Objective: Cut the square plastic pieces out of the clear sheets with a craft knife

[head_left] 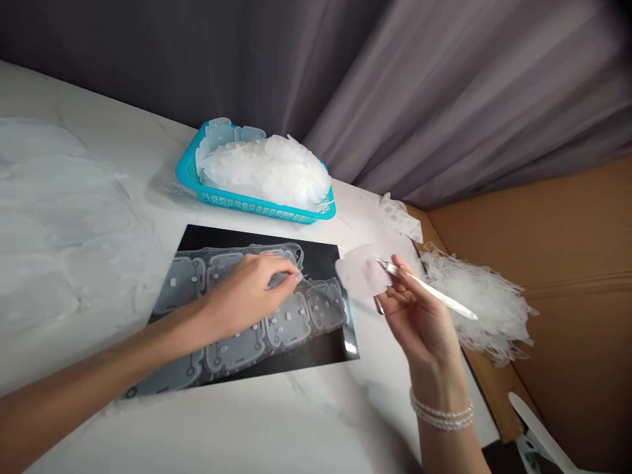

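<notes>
My left hand (261, 286) reaches over a moulded translucent sheet (289, 319) of rounded panels, which lies on a black mat (316, 349). Its thumb and forefinger are pinched together at a thin translucent strip (301, 253) along the sheet's edge. My right hand (415, 309), right of the mat, grips a slim silvery tool (449, 303) with a narrow tip pointing left. A flat, frosted piece (363, 273) with a rounded outline is also held in those fingers. Part of a small dark object (379, 305) shows beneath the piece.
Behind the mat, a turquoise basket (257, 207) is heaped with frosted pieces (266, 168). Tangled translucent strips (481, 306) pile up at right, beside a cardboard wall (538, 250). More translucent sheets (59, 224) cover the left side. A grey curtain (395, 99) hangs behind.
</notes>
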`<state>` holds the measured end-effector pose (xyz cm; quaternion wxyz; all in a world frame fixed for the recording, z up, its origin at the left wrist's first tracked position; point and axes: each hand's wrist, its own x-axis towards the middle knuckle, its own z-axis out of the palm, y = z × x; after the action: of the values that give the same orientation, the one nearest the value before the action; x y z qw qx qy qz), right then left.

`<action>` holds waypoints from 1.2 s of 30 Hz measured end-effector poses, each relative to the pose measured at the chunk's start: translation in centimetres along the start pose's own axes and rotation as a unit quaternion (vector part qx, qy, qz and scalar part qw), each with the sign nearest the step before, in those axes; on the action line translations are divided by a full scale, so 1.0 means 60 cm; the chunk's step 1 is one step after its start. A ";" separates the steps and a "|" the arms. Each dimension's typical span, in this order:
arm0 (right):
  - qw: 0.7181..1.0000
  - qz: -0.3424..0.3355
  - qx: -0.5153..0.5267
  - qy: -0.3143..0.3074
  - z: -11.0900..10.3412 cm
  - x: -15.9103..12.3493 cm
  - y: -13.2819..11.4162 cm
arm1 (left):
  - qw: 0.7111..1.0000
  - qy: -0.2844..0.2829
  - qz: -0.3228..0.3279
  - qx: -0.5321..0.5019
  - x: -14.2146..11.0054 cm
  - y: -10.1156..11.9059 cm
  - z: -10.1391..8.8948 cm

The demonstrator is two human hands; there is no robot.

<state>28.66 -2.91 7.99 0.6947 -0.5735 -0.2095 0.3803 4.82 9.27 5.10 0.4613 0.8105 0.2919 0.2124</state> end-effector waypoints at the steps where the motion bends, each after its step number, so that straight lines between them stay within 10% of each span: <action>1: 1.000 0.010 -0.004 -0.029 0.022 -0.010 0.002 | 0.993 -0.017 -0.058 -0.103 -0.005 0.009 -0.004; 6: 0.992 0.042 -0.016 -0.116 0.081 -0.045 0.014 | 0.861 -0.077 -0.205 -0.460 -0.049 0.025 -0.007; 10: 0.986 0.058 -0.059 -0.146 0.087 -0.061 0.036 | 0.833 0.010 -0.261 -0.487 -0.089 0.024 -0.001; 24: 0.953 0.122 -0.034 -0.276 0.091 -0.077 0.043 | 0.810 0.065 -0.290 -0.506 -0.134 0.008 -0.006; 36: 0.941 0.078 -0.063 -0.324 0.067 -0.063 0.035 | 0.872 0.095 -0.208 -0.433 -0.140 0.003 -0.008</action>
<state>22.75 -3.14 7.58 0.5202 -0.4762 -0.4015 0.5843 -1.65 3.88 4.83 0.7699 0.4260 0.3742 0.2927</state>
